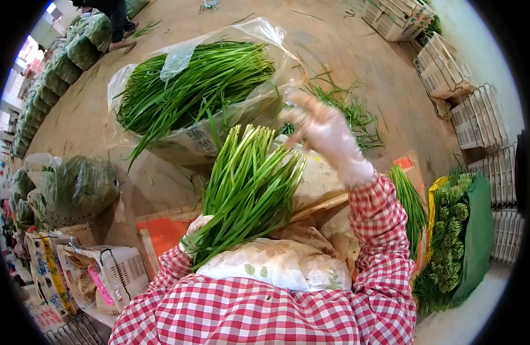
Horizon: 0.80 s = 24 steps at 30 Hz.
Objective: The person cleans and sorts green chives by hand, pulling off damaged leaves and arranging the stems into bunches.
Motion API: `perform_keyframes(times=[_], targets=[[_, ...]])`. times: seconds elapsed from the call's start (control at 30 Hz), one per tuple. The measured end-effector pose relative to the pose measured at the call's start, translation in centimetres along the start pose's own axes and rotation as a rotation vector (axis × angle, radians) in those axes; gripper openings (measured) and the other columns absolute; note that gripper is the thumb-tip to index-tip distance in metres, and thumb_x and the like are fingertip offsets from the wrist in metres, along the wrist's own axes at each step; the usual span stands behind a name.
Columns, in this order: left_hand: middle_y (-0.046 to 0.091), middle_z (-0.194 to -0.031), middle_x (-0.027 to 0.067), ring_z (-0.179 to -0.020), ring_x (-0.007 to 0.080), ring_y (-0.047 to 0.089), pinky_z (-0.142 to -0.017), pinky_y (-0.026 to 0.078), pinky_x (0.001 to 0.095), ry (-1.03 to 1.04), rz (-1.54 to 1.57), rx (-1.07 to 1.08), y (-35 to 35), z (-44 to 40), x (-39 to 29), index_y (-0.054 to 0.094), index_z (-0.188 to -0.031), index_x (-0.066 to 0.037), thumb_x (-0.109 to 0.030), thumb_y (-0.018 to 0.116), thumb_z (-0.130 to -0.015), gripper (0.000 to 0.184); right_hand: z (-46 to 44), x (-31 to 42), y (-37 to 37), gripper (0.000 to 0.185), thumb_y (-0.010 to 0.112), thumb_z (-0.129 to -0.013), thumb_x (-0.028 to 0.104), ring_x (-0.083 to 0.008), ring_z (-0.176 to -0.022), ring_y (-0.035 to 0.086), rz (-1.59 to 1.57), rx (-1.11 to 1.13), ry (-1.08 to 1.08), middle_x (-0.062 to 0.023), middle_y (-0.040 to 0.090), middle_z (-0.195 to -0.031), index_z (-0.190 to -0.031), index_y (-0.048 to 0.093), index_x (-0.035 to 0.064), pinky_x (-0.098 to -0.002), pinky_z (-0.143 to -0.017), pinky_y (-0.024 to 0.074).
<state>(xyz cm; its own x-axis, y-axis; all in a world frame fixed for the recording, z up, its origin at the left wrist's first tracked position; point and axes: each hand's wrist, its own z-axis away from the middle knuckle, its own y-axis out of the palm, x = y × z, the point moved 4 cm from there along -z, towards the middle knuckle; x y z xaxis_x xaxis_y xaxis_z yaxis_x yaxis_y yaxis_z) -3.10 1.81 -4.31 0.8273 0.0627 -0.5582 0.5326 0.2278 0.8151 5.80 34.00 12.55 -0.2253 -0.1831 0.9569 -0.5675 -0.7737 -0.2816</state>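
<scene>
Bag (199, 140): laid open on floor (334, 54), packed with greens (201, 80).
Bunch (248, 198): slanted before the body, pale ends pointed away.
Right hand (322, 127): raised beside pale ends, fingers spread, blurred.
Left hand (197, 226): tucked against bunch's leafy end; fingers covered, grip cannot be told.

Cut greens (248, 192), stuffed bags (82, 53) and crates (471, 126) mark this as a vegetable packing room

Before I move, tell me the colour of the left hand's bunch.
The bunch is green, paler at its far ends; head view.
</scene>
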Motion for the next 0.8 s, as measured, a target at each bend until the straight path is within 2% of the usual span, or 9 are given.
perform_keyframes(times=[0.1, 0.17, 0.23, 0.3, 0.43, 0.53, 0.63, 0.7, 0.8], targets=[[0.059, -0.116, 0.0137, -0.103, 0.0212, 0.059, -0.093, 0.046, 0.0344, -0.075, 0.076, -0.099, 1.4, -0.4, -0.7, 0.053, -0.121, 0.003, -0.022, 0.058, -0.087, 0.043, 2.0, 1.1, 3.8, 0.091, 0.073, -0.077, 0.034, -0.0238, -0.087, 0.065, 0.013, 0.28, 0.236, -0.0274, 0.055, -0.117, -0.139, 0.022, -0.0074, -0.026, -0.062, 0.0532], [0.06, -0.115, 0.0138, -0.1, 0.0216, 0.061, -0.089, 0.048, 0.0349, -0.073, -0.066, 0.013, 1.8, -0.6, -0.8, 0.052, -0.122, 0.003, -0.021, 0.058, -0.085, 0.045, 1.4, -1.1, 5.6, 0.103, 0.078, -0.071, 0.035, -0.0306, -0.087, 0.063, 0.478, 0.316, 0.06, -0.0269, 0.058, -0.111, -0.141, 0.015, -0.0064, -0.0325, -0.075, 0.0513], [0.06, -0.113, 0.0143, -0.096, 0.0219, 0.062, -0.085, 0.05, 0.0348, 0.054, -0.583, -0.125, 3.8, -0.4, -1.4, 0.052, -0.12, 0.004, -0.02, 0.057, -0.084, 0.044, 1.8, -0.8, 6.3, 0.105, 0.078, -0.069, 0.037, -0.0348, -0.086, 0.062, 0.5, 0.303, 0.019, -0.0273, 0.06, -0.101, -0.141, 0.015, -0.0071, -0.0361, -0.075, 0.0502], [0.061, -0.11, 0.0148, -0.095, 0.022, 0.062, -0.084, 0.05, 0.0336, -0.123, 0.068, -0.234, 5.0, -0.7, -1.1, 0.052, -0.119, 0.004, -0.02, 0.055, -0.084, 0.043, 2.0, -0.5, 6.7, 0.107, 0.078, -0.066, 0.039, -0.039, -0.085, 0.062, 0.521, 0.294, -0.017, -0.0276, 0.062, -0.091, -0.14, 0.016, -0.0078, -0.0396, -0.076, 0.049], [0.064, -0.102, 0.0153, -0.087, 0.0214, 0.063, -0.078, 0.051, 0.0333, -0.09, -0.013, -0.235, 2.1, 0.2, 0.1, 0.057, -0.11, 0.005, -0.021, 0.053, -0.085, 0.036, 2.2, -0.8, 6.8, 0.092, 0.07, -0.073, 0.025, -0.0381, -0.081, 0.063, 0.378, 0.305, -0.076, -0.0239, 0.064, -0.085, -0.141, 0.015, -0.0049, -0.0404, -0.073, 0.0492], [0.064, -0.099, 0.0151, -0.084, 0.0206, 0.063, -0.075, 0.052, 0.0325, -0.153, 0.098, -0.333, -0.3, 0.8, 1.3, 0.059, -0.106, 0.005, -0.022, 0.052, -0.086, 0.034, 1.7, 0.7, 5.7, 0.079, 0.066, -0.079, 0.014, -0.0265, -0.072, 0.065, 0.633, 0.169, -0.051, -0.0161, 0.066, -0.085, -0.144, 0.022, 0.0086, -0.034, -0.068, 0.0518], [0.064, -0.098, 0.0148, -0.083, 0.02, 0.063, -0.075, 0.052, 0.0319, 0.016, 0.027, -0.159, 0.6, 0.5, 0.8, 0.059, -0.105, 0.005, -0.023, 0.053, -0.087, 0.034, 1.1, 0.5, 5.1, 0.042, 0.068, -0.077, 0.013, -0.0294, -0.073, 0.065, 0.573, 0.13, -0.417, -0.0167, 0.066, -0.083, -0.117, 0.057, 0.005, -0.0347, -0.067, 0.0522], [0.064, -0.097, 0.0146, -0.083, 0.0196, 0.063, -0.074, 0.052, 0.0314, 0.106, -0.058, -0.065, 0.9, 0.5, 0.6, 0.059, -0.105, 0.005, -0.023, 0.053, -0.087, 0.034, 0.1, 1.0, 4.7, 0.015, 0.063, -0.076, 0.015, -0.035, -0.067, 0.061, 0.558, 0.081, -0.677, -0.0164, 0.06, -0.07, -0.087, 0.063, 0.0039, -0.0407, -0.059, 0.05], [0.064, -0.096, 0.0143, -0.082, 0.019, 0.063, -0.074, 0.052, 0.0307, 0.257, -0.313, -0.022, 1.1, 0.7, 0.1, 0.06, -0.104, 0.005, -0.024, 0.054, -0.087, 0.034, -1.5, 0.6, 3.2, 0.006, 0.057, -0.078, 0.009, -0.0296, -0.063, 0.062, 0.617, 0.07, -0.731, -0.0139, 0.06, -0.067, -0.078, 0.06, 0.004, -0.0391, -0.056, 0.0505]])
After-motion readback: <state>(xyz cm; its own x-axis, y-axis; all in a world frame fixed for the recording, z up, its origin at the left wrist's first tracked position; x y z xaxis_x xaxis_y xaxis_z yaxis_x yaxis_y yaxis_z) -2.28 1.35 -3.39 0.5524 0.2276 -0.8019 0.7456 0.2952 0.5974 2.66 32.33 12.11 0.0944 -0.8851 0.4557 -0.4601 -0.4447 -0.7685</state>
